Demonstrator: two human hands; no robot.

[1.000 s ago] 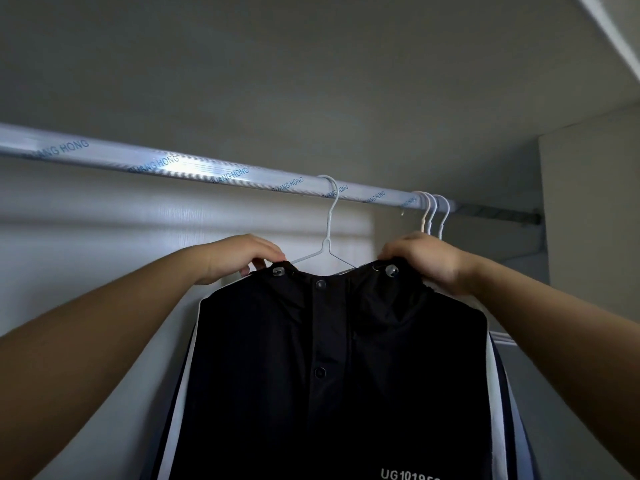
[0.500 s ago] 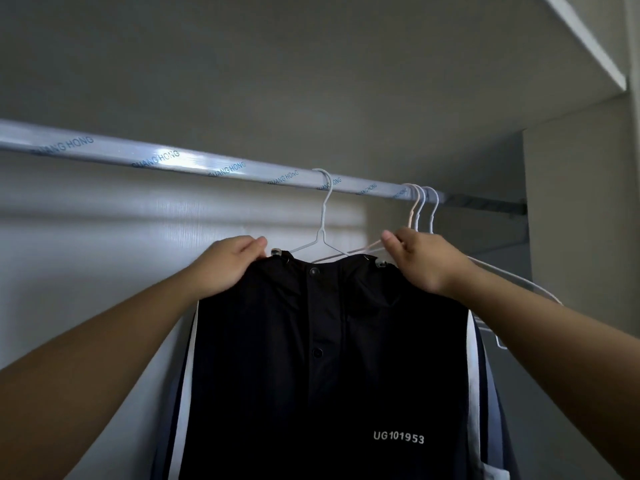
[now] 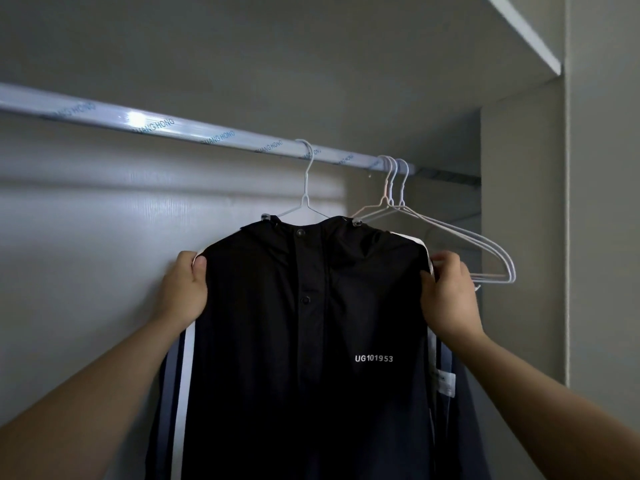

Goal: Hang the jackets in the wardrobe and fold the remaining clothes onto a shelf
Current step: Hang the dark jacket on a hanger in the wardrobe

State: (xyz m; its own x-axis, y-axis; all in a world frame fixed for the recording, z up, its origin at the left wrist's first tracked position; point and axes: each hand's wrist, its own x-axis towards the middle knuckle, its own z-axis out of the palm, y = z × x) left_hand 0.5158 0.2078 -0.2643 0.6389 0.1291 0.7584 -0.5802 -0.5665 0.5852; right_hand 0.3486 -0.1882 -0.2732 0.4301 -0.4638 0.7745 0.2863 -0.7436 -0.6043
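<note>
One black jacket [image 3: 311, 341] hangs on one white hanger [image 3: 306, 183] from the wardrobe rail [image 3: 207, 133]. Three empty hangers [image 3: 392, 203] bunch just beside it on the right. My left grip [image 3: 185, 289] closes on its left shoulder, and my right grip [image 3: 448, 296] pinches the right shoulder edge.

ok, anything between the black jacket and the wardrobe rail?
Nothing visible. The black jacket hangs on a white wire hanger hooked over the rail. The left hand and right hand grip its shoulders directly. Three empty hangers hang close beside it, by the right hand.
</note>
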